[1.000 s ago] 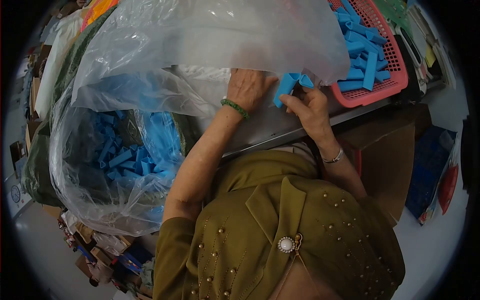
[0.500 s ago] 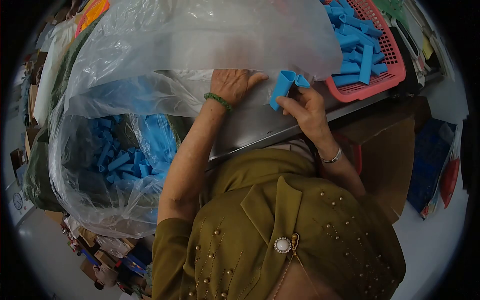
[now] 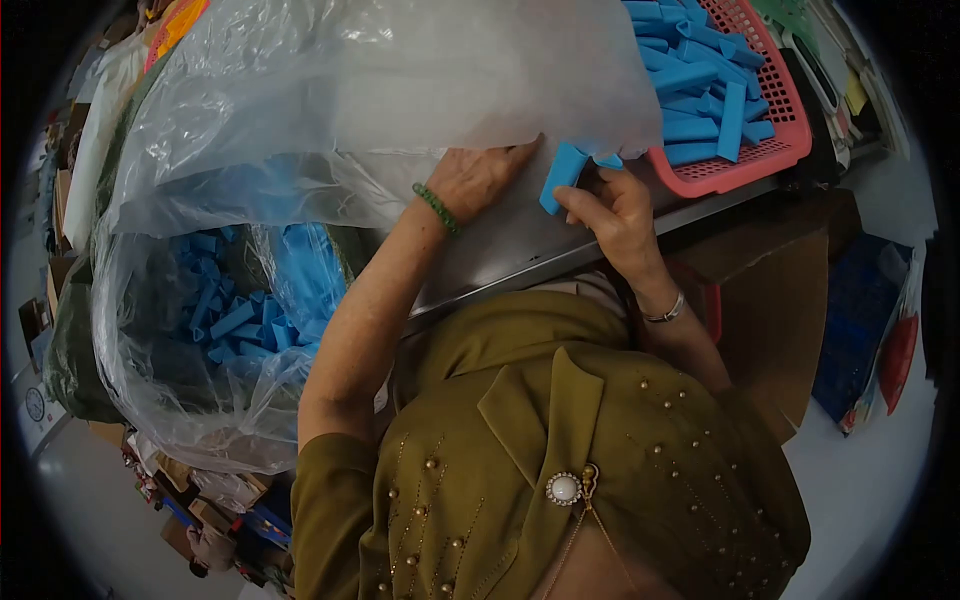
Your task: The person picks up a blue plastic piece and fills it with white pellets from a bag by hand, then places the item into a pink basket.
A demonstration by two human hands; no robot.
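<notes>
The blue triangular tube (image 3: 563, 180) is pinched between the thumb and fingers of the right hand (image 3: 610, 207), over the desk (image 3: 505, 245), with the forearm slanting in from the near right. The left hand (image 3: 478, 182) reaches from the near left, back upward and thumb out toward the far right, the other fingers partly under the translucent plastic sheet (image 3: 480, 85), so I cannot tell whether they are spread. Smooth and flat-sided, the tube tilts with its far end rightward, and a second blue piece (image 3: 607, 160) shows just to its right.
</notes>
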